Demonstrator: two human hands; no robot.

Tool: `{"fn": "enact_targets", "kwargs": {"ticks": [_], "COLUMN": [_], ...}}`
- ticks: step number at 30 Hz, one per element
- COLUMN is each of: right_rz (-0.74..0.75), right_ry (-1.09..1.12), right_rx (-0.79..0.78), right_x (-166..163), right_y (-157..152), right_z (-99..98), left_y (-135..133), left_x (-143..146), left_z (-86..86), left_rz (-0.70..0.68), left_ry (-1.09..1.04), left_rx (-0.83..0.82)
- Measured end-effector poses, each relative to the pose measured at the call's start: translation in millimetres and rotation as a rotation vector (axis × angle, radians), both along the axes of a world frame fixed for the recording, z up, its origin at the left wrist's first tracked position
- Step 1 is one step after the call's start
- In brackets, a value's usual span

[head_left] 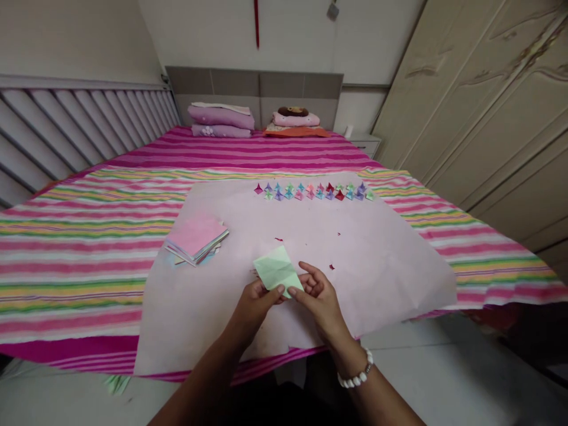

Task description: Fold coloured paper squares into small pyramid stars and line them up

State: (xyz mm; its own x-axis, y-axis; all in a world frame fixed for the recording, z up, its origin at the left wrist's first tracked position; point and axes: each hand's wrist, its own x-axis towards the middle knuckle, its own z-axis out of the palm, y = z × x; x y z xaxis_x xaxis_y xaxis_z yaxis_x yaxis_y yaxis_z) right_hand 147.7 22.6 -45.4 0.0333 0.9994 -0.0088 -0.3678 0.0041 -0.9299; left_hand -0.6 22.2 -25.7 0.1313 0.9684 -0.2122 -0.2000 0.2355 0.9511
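Observation:
A creased square of light green origami paper (277, 267) is held between both hands above the pale sheet. My left hand (260, 299) pinches its lower left edge, thumb on top and fingers beneath. At the lower right corner, my right hand (318, 296) grips it between thumb and curled fingers, with the index finger stretched outward. The two thumbs almost meet at the near corner. To the left lies a stack of coloured paper squares (197, 236), pink on top. Two rows of small folded paper pieces (310, 191) in several colours stand farther back.
A large pale sheet (377, 254) covers part of the striped bedspread (71, 254). Small red paper scraps (332, 267) lie on it. Folded bedding (222, 121) sits by the headboard; a wardrobe (479, 100) stands right. Green paper strips (118, 384) lie on the floor.

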Motion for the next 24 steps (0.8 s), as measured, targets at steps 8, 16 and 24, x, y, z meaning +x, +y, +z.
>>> {"fn": "enact_targets", "kwargs": {"ticks": [8,16,24], "right_rz": [0.168,0.146,0.03], "right_ry": [0.086,0.104,0.158], "right_rx": [-0.144,-0.156,-0.215], "right_x": [-4,5,8], "right_y": [-7,2,7], "right_z": [0.0,7.8,9.9], "left_y": [3,0,-1], "left_x": [-3,-7,-4], "left_z": [-1.6,9.2,-2.7], "left_rz": [0.023,-0.078,-0.089], "left_ry": [-0.036,0.113,0.13], "left_rx": [0.011,0.06,0.145]}}
